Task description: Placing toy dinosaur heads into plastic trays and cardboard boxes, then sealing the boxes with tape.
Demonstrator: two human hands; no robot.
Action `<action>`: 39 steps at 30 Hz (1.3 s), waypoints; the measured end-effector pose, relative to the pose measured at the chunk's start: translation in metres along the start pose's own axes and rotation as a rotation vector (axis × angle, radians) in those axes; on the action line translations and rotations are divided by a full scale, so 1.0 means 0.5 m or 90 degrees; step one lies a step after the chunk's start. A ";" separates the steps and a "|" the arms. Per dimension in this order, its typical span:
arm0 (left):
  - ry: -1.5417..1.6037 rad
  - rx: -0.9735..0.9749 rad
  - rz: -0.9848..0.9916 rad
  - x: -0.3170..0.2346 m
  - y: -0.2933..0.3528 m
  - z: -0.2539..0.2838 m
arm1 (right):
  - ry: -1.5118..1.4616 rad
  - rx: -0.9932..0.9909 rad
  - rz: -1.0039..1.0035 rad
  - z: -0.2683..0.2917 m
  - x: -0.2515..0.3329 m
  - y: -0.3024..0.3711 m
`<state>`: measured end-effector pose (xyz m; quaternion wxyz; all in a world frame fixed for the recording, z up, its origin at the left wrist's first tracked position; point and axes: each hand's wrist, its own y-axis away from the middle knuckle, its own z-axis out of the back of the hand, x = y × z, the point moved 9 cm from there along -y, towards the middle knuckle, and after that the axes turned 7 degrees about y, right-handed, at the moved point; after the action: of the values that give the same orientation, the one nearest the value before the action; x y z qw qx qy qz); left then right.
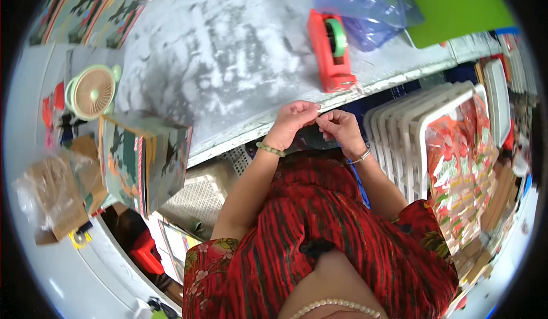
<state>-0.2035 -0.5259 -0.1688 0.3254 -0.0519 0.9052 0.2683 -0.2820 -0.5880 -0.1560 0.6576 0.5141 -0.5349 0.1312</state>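
Note:
Just over the front edge of the white-and-grey worktop (pixel 211 45), my two hands meet in front of my body. The fingers of my left hand (pixel 292 122) are pinched together, a green bead bracelet on the wrist. Close beside it my right hand (pixel 341 129) is pinched too, a silver bangle at its wrist. Something tiny seems to be between the fingertips, too small to name. Nearest to them on the worktop stands a red tape dispenser (pixel 331 67) with a roll of green tape (pixel 337 38).
Blue-purple plastic bags (pixel 371 5) and a green board (pixel 456 7) lie at the back right. Stacked white baskets (pixel 399 127) stand right, beside red packets (pixel 459 153). On the left are a small fan (pixel 91 92), printed boxes (pixel 145 153) and a carton (pixel 57 193).

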 end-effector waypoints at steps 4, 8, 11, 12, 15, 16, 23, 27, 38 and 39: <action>-0.031 -0.122 -0.194 -0.096 0.079 0.060 | 0.034 0.084 0.008 -0.101 0.020 -0.013; -0.110 -0.266 -0.371 -0.168 0.217 0.135 | 0.075 0.209 -0.019 -0.243 0.030 -0.010; -0.354 -0.424 -0.571 -0.267 0.379 0.138 | 0.051 0.332 -0.020 -0.375 0.051 0.017; -0.529 -0.505 -0.642 -0.299 0.440 0.123 | 0.060 0.353 -0.020 -0.416 0.054 0.025; -0.602 -0.650 -0.652 -0.345 0.575 0.161 | 0.010 0.454 -0.040 -0.563 0.067 0.059; -0.599 -0.679 -0.642 -0.357 0.605 0.180 | 0.005 0.459 -0.048 -0.601 0.068 0.064; -0.602 -0.717 -0.607 -0.394 0.715 0.291 | -0.050 0.451 -0.028 -0.749 0.035 0.088; -0.648 -0.714 -0.607 -0.399 0.709 0.311 | -0.015 0.416 -0.020 -0.763 0.006 0.063; -0.703 -0.784 -0.562 -0.391 0.701 0.348 | -0.048 0.354 0.160 -0.779 0.008 0.016; -0.700 -0.787 -0.557 -0.389 0.702 0.350 | -0.068 0.349 0.173 -0.779 0.004 0.014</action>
<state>-0.0472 -0.1522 -0.0028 0.6948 -0.4174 0.2208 0.5425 -0.0649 -0.2675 -0.1112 0.4419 0.6023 -0.5771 0.3299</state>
